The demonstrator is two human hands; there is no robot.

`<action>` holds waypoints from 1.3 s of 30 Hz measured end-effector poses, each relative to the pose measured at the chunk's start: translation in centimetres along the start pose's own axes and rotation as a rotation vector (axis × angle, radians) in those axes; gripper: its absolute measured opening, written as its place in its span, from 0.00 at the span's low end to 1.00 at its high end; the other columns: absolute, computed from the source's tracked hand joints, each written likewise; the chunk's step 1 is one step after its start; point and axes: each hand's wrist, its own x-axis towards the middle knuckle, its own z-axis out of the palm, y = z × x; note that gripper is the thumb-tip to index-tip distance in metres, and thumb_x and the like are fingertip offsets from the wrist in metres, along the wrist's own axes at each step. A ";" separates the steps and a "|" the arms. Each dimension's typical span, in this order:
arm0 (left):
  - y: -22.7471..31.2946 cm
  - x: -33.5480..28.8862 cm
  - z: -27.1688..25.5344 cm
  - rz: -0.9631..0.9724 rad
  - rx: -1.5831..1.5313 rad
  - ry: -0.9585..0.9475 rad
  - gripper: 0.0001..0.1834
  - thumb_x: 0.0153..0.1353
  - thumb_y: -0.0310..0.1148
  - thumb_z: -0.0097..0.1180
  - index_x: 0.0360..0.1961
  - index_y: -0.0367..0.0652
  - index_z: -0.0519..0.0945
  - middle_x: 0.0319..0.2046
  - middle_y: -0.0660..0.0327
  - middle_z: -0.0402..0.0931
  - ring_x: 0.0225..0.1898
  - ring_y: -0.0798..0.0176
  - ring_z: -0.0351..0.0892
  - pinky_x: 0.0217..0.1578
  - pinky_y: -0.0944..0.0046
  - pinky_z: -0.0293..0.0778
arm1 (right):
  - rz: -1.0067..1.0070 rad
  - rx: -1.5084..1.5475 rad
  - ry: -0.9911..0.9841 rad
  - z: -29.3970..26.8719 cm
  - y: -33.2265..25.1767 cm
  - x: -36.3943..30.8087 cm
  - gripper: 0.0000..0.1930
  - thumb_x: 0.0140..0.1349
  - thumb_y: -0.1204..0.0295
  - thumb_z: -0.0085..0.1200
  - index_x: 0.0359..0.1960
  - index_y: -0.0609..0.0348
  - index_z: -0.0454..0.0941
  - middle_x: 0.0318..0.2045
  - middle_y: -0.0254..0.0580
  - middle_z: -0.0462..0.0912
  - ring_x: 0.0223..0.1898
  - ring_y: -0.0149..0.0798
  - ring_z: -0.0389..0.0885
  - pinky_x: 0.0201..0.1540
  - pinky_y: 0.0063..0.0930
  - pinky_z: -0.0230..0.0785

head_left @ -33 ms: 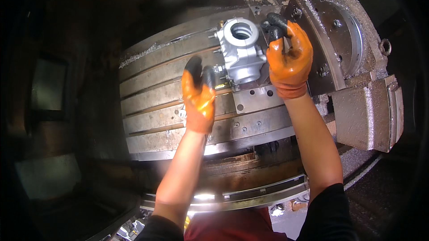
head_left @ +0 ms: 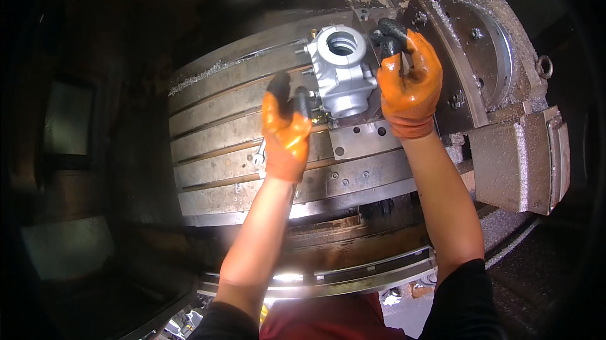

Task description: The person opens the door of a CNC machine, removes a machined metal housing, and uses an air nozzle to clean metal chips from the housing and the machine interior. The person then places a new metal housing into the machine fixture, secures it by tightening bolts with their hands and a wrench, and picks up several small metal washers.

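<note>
A silver-grey metal casting [head_left: 344,81] with a round threaded bore on top stands on the slotted machine table. Bolts stick out of its left side. My left hand [head_left: 287,128], in an orange glove with black fingertips, is beside these bolts, thumb and fingers apart, with nothing seen between them. Partly under that hand, a wrench [head_left: 259,156] lies on the table, most of it hidden. My right hand [head_left: 410,81], gloved alike, is at the casting's right side, fingers curled and closed. What they grip, if anything, is hidden by the fingers.
The table [head_left: 214,144] has long T-slots and some metal chips. A drilled plate [head_left: 363,141] lies under the casting. Close on the right rises an upright dark fixture plate [head_left: 445,62] with a round flange behind it. A chip-covered block [head_left: 511,166] stands at the right.
My left hand has moved slightly up and right, closer to the bolts on the casting, baring more of the wrench. My right hand has stayed almost still.
</note>
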 end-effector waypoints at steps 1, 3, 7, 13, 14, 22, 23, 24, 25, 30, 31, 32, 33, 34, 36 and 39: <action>0.0 0.3 0.8 -0.119 0.005 0.017 0.29 0.67 0.24 0.52 0.68 0.34 0.61 0.65 0.52 0.65 0.66 0.59 0.65 0.68 0.61 0.58 | -0.019 -0.032 0.002 -0.1 0.2 0.0 0.22 0.51 0.74 0.63 0.49 0.64 0.75 0.40 0.51 0.81 0.41 0.58 0.79 0.52 0.48 0.70; -3.2 -0.3 -2.3 -0.040 0.571 0.001 0.34 0.63 0.28 0.59 0.68 0.33 0.61 0.65 0.47 0.64 0.70 0.53 0.60 0.68 0.58 0.57 | -0.056 -0.079 0.008 0.1 -0.3 0.3 0.22 0.51 0.75 0.63 0.49 0.63 0.74 0.40 0.51 0.81 0.41 0.58 0.79 0.52 0.48 0.70; -3.8 -2.9 -4.6 -0.301 0.599 0.244 0.29 0.60 0.33 0.63 0.61 0.33 0.70 0.53 0.50 0.76 0.56 0.57 0.75 0.56 0.61 0.71 | -0.195 -0.107 0.001 0.0 -0.6 1.3 0.21 0.51 0.75 0.63 0.49 0.63 0.75 0.40 0.51 0.81 0.42 0.58 0.79 0.52 0.48 0.70; 1.5 0.6 -0.2 -0.136 0.143 -0.066 0.14 0.71 0.38 0.51 0.49 0.39 0.75 0.31 0.62 0.81 0.26 0.71 0.75 0.27 0.71 0.70 | -0.039 -0.091 -0.026 0.3 -0.8 0.3 0.23 0.52 0.75 0.63 0.51 0.63 0.73 0.43 0.48 0.81 0.45 0.57 0.78 0.54 0.48 0.68; 2.6 0.7 0.7 -0.192 0.208 -0.056 0.10 0.70 0.34 0.51 0.45 0.39 0.75 0.30 0.64 0.79 0.26 0.72 0.73 0.29 0.71 0.70 | -0.036 -0.117 -0.044 0.1 -0.7 0.1 0.24 0.52 0.75 0.63 0.52 0.63 0.73 0.43 0.48 0.81 0.46 0.57 0.77 0.54 0.48 0.68; -1.8 1.1 -0.4 0.305 0.422 -0.079 0.06 0.56 0.26 0.51 0.33 0.36 0.70 0.25 0.57 0.68 0.27 0.63 0.69 0.30 0.64 0.68 | -0.016 -0.012 0.070 1.2 -0.8 0.2 0.17 0.56 0.76 0.60 0.48 0.67 0.75 0.34 0.43 0.80 0.33 0.40 0.77 0.39 0.36 0.69; -1.7 1.6 -1.2 0.381 0.532 -0.111 0.06 0.55 0.26 0.50 0.32 0.36 0.69 0.24 0.56 0.66 0.25 0.63 0.67 0.28 0.63 0.67 | -0.030 0.021 0.110 1.5 -0.8 0.2 0.15 0.59 0.75 0.58 0.47 0.69 0.76 0.31 0.40 0.79 0.29 0.33 0.77 0.33 0.29 0.70; -1.9 2.3 -1.6 0.464 0.633 -0.143 0.06 0.54 0.26 0.50 0.30 0.36 0.68 0.23 0.55 0.64 0.24 0.62 0.65 0.27 0.63 0.66 | -0.023 0.037 0.120 1.4 -1.1 0.3 0.13 0.62 0.75 0.56 0.46 0.70 0.77 0.27 0.38 0.79 0.25 0.26 0.76 0.28 0.23 0.71; -2.1 2.9 -2.1 0.546 0.728 -0.167 0.06 0.53 0.26 0.50 0.29 0.37 0.66 0.22 0.54 0.62 0.23 0.61 0.63 0.25 0.62 0.64 | 0.069 0.107 0.120 1.4 -1.5 0.3 0.13 0.62 0.76 0.56 0.46 0.70 0.77 0.28 0.38 0.79 0.27 0.26 0.77 0.29 0.23 0.71; 2.2 0.9 -1.3 0.026 0.227 -0.195 0.11 0.68 0.32 0.51 0.50 0.44 0.77 0.32 0.66 0.80 0.29 0.75 0.74 0.27 0.74 0.67 | -0.018 -0.054 0.207 -3.6 -3.2 -4.4 0.17 0.65 0.70 0.53 0.51 0.67 0.74 0.38 0.42 0.79 0.36 0.34 0.77 0.39 0.27 0.70; 2.1 0.6 -1.0 -0.071 0.130 -0.171 0.10 0.68 0.33 0.51 0.49 0.45 0.77 0.32 0.66 0.80 0.29 0.75 0.74 0.26 0.74 0.66 | -0.004 -0.088 0.157 -5.2 -4.0 -7.1 0.17 0.65 0.68 0.52 0.51 0.68 0.74 0.39 0.44 0.79 0.38 0.37 0.77 0.41 0.30 0.71; 2.7 0.4 -0.5 -0.118 0.164 -0.103 0.10 0.67 0.30 0.50 0.47 0.42 0.76 0.31 0.66 0.78 0.29 0.74 0.74 0.28 0.72 0.68 | 0.009 -0.136 0.059 -6.5 -4.6 -10.0 0.18 0.65 0.67 0.52 0.51 0.69 0.73 0.41 0.46 0.79 0.39 0.41 0.77 0.43 0.33 0.71; 2.6 0.5 0.6 -0.173 0.185 -0.049 0.09 0.65 0.28 0.50 0.45 0.39 0.75 0.30 0.65 0.76 0.28 0.73 0.74 0.31 0.69 0.71 | 0.031 -0.216 -0.053 -8.2 -4.2 -13.7 0.19 0.65 0.65 0.52 0.51 0.69 0.73 0.43 0.49 0.79 0.41 0.44 0.78 0.45 0.36 0.71; 2.8 0.4 1.7 -0.200 0.134 -0.023 0.08 0.65 0.27 0.50 0.44 0.41 0.74 0.31 0.66 0.76 0.29 0.73 0.73 0.33 0.70 0.71 | -0.008 -0.360 -0.223 -9.7 -2.9 -18.0 0.22 0.63 0.63 0.55 0.52 0.69 0.73 0.45 0.53 0.78 0.44 0.51 0.78 0.50 0.43 0.70; 1.4 0.6 2.0 -0.067 0.142 -0.010 0.08 0.64 0.24 0.50 0.44 0.40 0.74 0.32 0.66 0.75 0.32 0.74 0.71 0.36 0.72 0.69 | 0.265 -0.430 -0.603 -11.0 -2.3 -23.8 0.28 0.56 0.57 0.61 0.52 0.66 0.74 0.49 0.55 0.77 0.51 0.58 0.74 0.60 0.53 0.63; -0.2 1.1 1.2 0.186 0.223 -0.011 0.10 0.63 0.24 0.50 0.45 0.37 0.72 0.32 0.67 0.73 0.33 0.74 0.69 0.36 0.73 0.68 | 0.139 -0.514 -0.763 -9.5 -2.0 -27.0 0.32 0.49 0.53 0.66 0.51 0.62 0.75 0.48 0.51 0.77 0.55 0.57 0.72 0.65 0.54 0.56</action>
